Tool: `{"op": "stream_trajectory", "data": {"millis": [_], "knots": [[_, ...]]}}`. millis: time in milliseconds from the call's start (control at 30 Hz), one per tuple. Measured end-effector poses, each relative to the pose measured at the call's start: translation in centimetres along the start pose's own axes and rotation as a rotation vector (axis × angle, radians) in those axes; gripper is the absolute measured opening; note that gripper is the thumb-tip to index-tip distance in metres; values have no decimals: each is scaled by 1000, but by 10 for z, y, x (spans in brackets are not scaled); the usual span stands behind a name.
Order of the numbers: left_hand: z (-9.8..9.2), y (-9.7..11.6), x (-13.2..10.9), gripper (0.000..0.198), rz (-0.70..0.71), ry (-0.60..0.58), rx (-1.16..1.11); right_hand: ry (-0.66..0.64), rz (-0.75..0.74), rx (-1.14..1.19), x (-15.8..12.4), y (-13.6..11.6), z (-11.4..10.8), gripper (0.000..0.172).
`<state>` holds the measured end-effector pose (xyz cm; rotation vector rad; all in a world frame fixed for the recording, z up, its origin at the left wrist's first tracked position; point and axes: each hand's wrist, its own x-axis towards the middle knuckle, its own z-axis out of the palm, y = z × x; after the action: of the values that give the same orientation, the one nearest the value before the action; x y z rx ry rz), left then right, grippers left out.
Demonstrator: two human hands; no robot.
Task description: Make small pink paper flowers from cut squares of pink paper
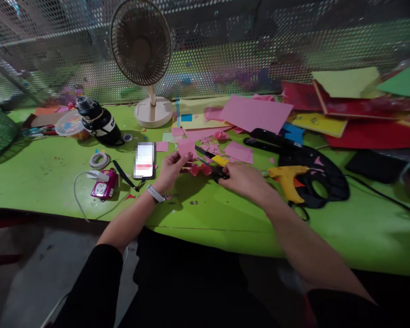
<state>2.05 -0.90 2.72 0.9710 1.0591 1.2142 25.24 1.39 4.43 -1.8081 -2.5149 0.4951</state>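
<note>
My left hand [172,169] is closed, pinching a small pink paper piece [186,148] held up over the green table [54,173]. My right hand [246,178] is closed on the black handles of a pair of scissors [212,160] with a yellow band; the blades point left toward the pink piece. Red and pink paper scraps [200,170] lie between the two hands. A white band sits on my left wrist.
A yellow glue gun [289,178] rests on a black mask-like shape right of my right hand. A phone [145,160], tape roll [99,160], pink device [104,186], black bottle [99,120] and fan [146,68] stand left and behind. Coloured paper sheets [256,113] pile at the back right.
</note>
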Motion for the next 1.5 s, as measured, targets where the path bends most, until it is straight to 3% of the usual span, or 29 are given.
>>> {"op": "stream_trajectory", "data": {"millis": [100,167,300,367,500,833,1033,1500], "knots": [[0,0,0,21,-14,-14,-23,118,100,145,2,12,-6,17],[1,0,-1,23,-14,-30,-46,163,101,392,4,19,-6,19],[4,-1,-1,30,-10,-17,-78,-78,-4,998,-1,17,-1,26],[5,1,-2,35,-10,6,-96,-194,-20,1145,-6,9,0,32],[8,4,-6,43,-10,7,-175,-273,-16,1296,-13,-8,0,41],[10,10,-7,25,-57,76,-295,-199,13,1210,-6,-1,17,47],[11,8,-8,27,-56,52,-334,-249,-20,1120,-10,-9,16,45],[14,10,-10,27,-119,12,-304,-194,-34,1166,-12,-21,11,54]]}}
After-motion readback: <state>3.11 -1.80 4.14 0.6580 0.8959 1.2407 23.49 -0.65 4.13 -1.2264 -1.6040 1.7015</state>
